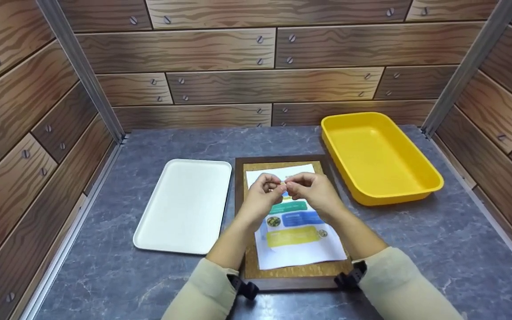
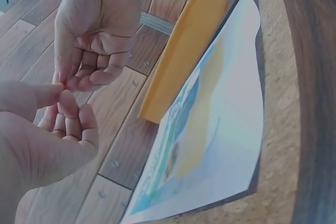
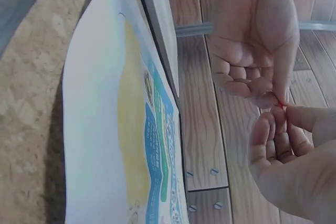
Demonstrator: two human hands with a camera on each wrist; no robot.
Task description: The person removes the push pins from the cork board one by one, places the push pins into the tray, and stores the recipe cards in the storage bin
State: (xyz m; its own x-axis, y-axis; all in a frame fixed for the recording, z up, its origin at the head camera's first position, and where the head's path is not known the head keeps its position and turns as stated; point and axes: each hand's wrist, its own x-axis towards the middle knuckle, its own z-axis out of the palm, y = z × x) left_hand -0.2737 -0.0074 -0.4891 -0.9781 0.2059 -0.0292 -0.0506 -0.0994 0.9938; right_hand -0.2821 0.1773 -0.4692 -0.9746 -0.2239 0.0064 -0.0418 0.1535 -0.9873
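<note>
Thumb and fingertips of my left hand (image 1: pixel 261 200) pinch a tiny reddish thing (image 3: pixel 281 104), mostly hidden by the fingers. From the other side my right hand (image 1: pixel 318 195) pinches it too, so the fingertips of both hands meet. Both hands are raised over a printed sheet of paper (image 1: pixel 300 258) with green, blue and yellow blocks. That sheet lies on a cork board (image 1: pixel 251 269) with a dark wooden frame, and its edges look wavy in the wrist views.
A white tray (image 1: pixel 185 206) lies left of the board. To the right stands a deep yellow bin (image 1: pixel 382 155), close to the board's far corner. Walls with a wood-plank print (image 1: pixel 220 49) enclose the grey marbled table (image 1: pixel 100 258) at the back and sides.
</note>
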